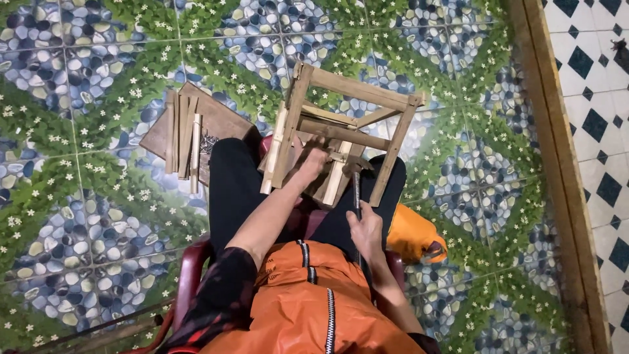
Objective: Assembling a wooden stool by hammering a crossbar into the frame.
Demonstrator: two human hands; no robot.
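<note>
Pebble-tile floor [98, 216], hands [313, 160] on bamboo frame [341, 131]

Floor tiles [98, 216] printed with pebbles and leaves, wooden threshold [557, 164] at right, black-and-white diamond tiles [599, 98] beyond, red chair [190, 275]

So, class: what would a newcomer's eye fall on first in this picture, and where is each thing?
First, the bamboo frame resting on the seated person's lap at centre, steadied by the left hand. The right hand grips a hammer, its head against the frame's lower part. To the left, loose bamboo sticks lie on a brown board on the vivid pebble-and-leaf patterned floor.
</note>
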